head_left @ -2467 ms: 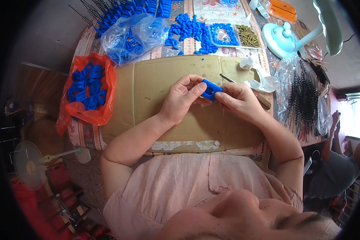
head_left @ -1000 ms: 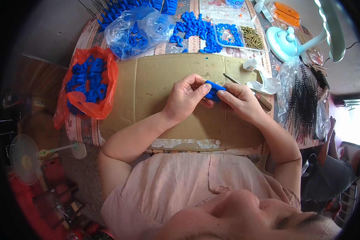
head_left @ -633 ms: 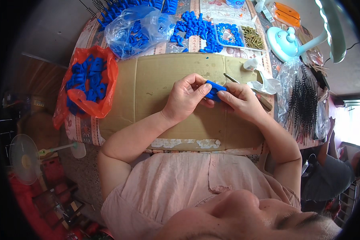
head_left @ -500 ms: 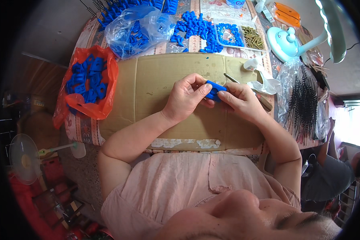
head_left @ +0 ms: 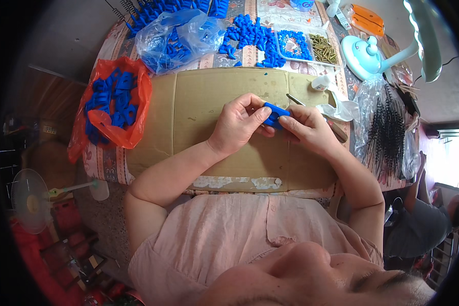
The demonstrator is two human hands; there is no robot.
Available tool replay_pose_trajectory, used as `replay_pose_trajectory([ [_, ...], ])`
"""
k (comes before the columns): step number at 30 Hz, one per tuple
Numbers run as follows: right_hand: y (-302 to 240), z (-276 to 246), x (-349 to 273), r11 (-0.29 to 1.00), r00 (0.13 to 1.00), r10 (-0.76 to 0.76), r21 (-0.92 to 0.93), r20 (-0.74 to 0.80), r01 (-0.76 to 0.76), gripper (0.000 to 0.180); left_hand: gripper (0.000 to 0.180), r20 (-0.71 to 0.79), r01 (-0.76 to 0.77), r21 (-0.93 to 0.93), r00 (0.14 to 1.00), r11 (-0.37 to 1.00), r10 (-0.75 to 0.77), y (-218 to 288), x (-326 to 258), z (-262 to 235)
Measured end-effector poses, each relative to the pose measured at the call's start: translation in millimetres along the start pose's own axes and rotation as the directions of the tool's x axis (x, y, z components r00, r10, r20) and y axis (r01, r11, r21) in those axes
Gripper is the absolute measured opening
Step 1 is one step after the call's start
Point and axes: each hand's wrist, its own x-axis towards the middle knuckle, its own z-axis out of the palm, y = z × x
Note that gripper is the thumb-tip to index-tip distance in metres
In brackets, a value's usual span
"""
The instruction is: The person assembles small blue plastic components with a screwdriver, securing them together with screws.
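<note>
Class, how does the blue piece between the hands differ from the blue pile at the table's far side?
The blue piece is held between the left hand and right hand; the blue pile lies loose on the patterned cloth.
The blue piece is one item; the blue pile is many.
The blue piece looks blocky, while the blue pile's pieces look tapered.
Both are blue.

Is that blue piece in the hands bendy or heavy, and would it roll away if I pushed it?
The blue piece is probably stiff: its long edge looks straight between the left hand and right hand. It's likely light, being small enough to pinch. Its flat, long shape suggests sliding more than rolling.
</note>
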Motion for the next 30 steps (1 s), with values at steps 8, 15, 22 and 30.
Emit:
replay_pose_trajectory([
  [8,-1,0,-1,1.0,1.0,-0.002,-0.01,0.0,0.002,0.022,0.014,-0.003,0.014,-0.011,1.0,1.0,-0.014,0,0,0],
  [15,-4,-1,-1,1.0,1.0,0.028,0.008,0.012,-0.028,0.023,0.015,0.003,0.048,-0.01,0.999,0.999,-0.048,1,1,-2],
  [22,-7,-10,-1,0.973,0.99,0.125,0.188,0.072,-0.137,0.027,0.024,0.094,0.141,-0.124,0.987,0.982,-0.13,2,4,-7],
  [30,-12,-17,-1,0.929,0.975,0.189,0.3,0.115,-0.216,0.028,0.027,0.155,0.131,-0.2,0.983,0.971,-0.101,1,5,-7],
])
